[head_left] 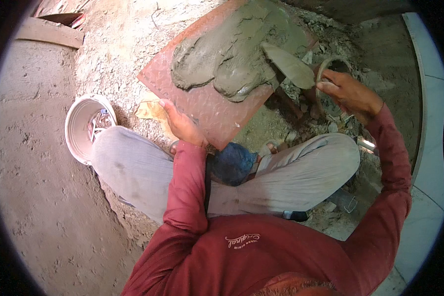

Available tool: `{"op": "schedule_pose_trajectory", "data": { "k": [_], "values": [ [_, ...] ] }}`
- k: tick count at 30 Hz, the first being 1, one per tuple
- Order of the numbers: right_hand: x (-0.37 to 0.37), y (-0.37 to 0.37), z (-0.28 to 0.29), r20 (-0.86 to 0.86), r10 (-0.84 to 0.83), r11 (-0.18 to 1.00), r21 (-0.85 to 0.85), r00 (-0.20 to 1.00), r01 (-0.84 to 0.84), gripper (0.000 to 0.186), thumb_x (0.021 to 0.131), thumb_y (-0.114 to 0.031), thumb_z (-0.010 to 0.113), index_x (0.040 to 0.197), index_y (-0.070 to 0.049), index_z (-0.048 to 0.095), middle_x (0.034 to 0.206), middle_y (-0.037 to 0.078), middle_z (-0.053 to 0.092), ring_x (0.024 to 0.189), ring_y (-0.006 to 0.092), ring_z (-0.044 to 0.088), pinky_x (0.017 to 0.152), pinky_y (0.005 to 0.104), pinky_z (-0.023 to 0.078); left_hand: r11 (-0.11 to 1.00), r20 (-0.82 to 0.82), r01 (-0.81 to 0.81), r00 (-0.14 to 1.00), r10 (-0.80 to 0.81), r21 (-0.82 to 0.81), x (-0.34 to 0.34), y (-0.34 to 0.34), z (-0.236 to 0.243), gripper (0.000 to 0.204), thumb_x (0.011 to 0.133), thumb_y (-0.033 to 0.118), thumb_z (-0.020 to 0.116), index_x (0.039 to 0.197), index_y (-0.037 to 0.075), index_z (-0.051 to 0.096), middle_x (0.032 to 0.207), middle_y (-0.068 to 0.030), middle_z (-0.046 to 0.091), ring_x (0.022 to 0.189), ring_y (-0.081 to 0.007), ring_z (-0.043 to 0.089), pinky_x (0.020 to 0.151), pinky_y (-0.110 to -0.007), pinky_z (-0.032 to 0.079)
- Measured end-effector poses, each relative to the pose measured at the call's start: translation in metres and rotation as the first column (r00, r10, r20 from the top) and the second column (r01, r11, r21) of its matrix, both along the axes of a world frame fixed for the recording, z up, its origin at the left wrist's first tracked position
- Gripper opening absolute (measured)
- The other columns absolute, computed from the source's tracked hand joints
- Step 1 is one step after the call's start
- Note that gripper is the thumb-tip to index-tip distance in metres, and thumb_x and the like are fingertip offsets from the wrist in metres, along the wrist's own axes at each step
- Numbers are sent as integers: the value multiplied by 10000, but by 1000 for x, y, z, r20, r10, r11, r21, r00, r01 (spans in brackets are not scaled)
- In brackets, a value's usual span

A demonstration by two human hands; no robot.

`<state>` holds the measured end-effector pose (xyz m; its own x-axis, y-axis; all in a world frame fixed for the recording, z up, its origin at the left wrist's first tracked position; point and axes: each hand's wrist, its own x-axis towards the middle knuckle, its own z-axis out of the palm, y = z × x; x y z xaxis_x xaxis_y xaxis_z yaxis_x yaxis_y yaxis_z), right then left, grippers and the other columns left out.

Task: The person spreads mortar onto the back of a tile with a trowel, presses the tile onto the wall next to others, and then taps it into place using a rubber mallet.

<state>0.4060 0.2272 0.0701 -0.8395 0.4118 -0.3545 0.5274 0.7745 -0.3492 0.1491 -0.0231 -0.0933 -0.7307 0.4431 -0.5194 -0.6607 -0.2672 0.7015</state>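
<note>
A reddish-brown square tile (207, 111) lies tilted in front of me. Thick grey-green wet mortar (227, 49) is spread over its far part. My left hand (182, 123) is closed on the tile's near left edge, thumb along the top. To the right of the tile, my right hand (352, 96) is closed round a trowel, its handle hidden by the fingers. The trowel's long blade (291, 68), smeared with mortar, reaches left over the mortar's right edge. A round pale rim (333, 60) shows beside my right fingers; what it belongs to is unclear.
At my left knee stands a white bucket (74, 130) with small bits inside. A yellowish scrap (153, 109) lies by the tile's left corner. Something blue (234, 165) sits between my legs. Rubble (113, 64) covers the ground, and pale tiles (436, 148) run along the right.
</note>
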Motion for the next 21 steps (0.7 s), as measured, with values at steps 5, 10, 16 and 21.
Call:
{"op": "schedule_pose_trajectory", "data": {
  "k": [5,10,16,21],
  "values": [
    [-7,-35,18,522,-305,303,-740,797,601,419,1060,-462,488,987,-52,545,658,6,529,427,67,529,346,200,430,999,-14,32,999,-33,-23,-3,-9,-11,676,1077,552,285,1548,69,332,1502,-137,471,1330,-320,506,1129,-446,402],
    [-30,-54,-3,471,-179,388,-773,864,501,367,1062,-410,494,1014,-47,514,650,31,524,434,123,547,404,286,472,1000,30,-3,1000,2,5,-3,-7,-12,683,1074,565,278,1548,76,335,1498,-134,475,1332,-323,505,1132,-451,400],
    [-36,-44,-25,49,299,954,0,953,-300,248,1004,-307,592,1005,-69,522,776,97,575,666,261,642,592,392,501,994,6,-62,998,61,94,-5,-6,-12,629,1079,527,295,1483,64,425,1407,-124,561,1257,-296,572,1095,-441,442],
    [-41,-25,-16,7,384,751,578,923,-317,133,943,-207,602,1013,-119,530,835,68,553,778,257,647,627,386,519,989,-18,-31,999,34,146,-12,-8,-14,549,1080,454,327,1403,48,506,1323,-115,623,1172,-274,628,1043,-419,486]
  ]
}}
